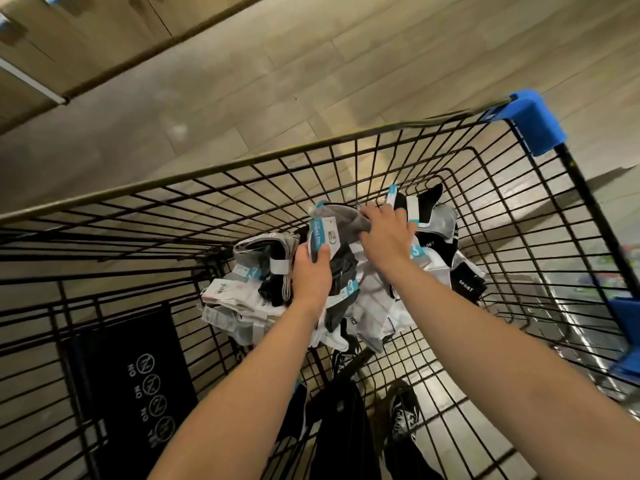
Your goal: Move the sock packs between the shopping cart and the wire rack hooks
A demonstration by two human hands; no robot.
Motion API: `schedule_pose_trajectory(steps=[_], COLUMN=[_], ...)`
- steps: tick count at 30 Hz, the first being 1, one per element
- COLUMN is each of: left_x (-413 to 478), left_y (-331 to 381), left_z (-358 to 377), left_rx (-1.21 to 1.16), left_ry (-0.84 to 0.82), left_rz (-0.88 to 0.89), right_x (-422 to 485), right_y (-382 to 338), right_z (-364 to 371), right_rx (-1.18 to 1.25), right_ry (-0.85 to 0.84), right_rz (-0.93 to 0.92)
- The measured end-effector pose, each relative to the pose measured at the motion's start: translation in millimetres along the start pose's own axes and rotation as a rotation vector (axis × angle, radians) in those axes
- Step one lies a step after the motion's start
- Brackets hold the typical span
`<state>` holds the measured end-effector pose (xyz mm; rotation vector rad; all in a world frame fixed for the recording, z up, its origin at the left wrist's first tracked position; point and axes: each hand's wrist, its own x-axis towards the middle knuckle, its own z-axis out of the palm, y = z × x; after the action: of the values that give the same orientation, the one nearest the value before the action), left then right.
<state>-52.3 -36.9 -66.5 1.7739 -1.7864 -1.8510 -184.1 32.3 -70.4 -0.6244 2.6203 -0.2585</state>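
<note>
Wood-look flooring (pixel 242 109) runs under a black wire shopping cart (pixel 311 157) with blue corner guards (pixel 536 123).

Both hands reach into the cart's heap of packaged socks (pixel 381 306). At the pile's 12 o'clock, the left hand (pixel 311 275) pinches the white-and-teal label (pixel 321 237) of a grey sock pack (pixel 346 223), thumb pressed on the card. Just at its 3 o'clock, the right hand (pixel 386 233) curls its fingers over that same pack's grey fabric. At the cart's 7 o'clock sits a dark warning panel (pixel 138 386).
</note>
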Motion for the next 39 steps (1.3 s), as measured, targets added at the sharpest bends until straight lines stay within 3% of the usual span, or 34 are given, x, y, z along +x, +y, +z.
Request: schedule_pose_trajectory(steps=[6, 12, 14, 18, 21, 27, 33, 39], left_x=[-19, -52, -65, -95, -117, -168, -236, -329], left_y=[2, 1, 4, 16, 25, 49, 85, 122], left_z=[-3, -13, -15, -20, -25, -29, -8, 49], left_rx=[-0.018, -0.058, -0.07, 0.005, 0.02, 0.024, 0.138, 0.167], left_ry=[0.092, 0.07, 0.055, 0.036, 0.001, -0.067, -0.165, -0.246], left_rz=[-0.064, -0.075, -0.09, -0.025, 0.026, 0.152, 0.399, 0.593], right_x=[-41, -101, -115, -135, -157, -200, -256, -329], right_y=[-14, -14, -13, -13, -11, 7, 48, 109], right_z=[-11, -17, -22, -42, -66, -117, -181, -246], right_rx=[0.285, 0.314, 0.489, 0.787, 0.908, 0.997, 1.068, 0.939], right_ry=[-0.026, -0.179, -0.245, -0.216, -0.26, -0.112, -0.002, 0.419], right_rz=[-0.042, -0.094, -0.022, 0.097, 0.163, 0.254, 0.226, 0.213])
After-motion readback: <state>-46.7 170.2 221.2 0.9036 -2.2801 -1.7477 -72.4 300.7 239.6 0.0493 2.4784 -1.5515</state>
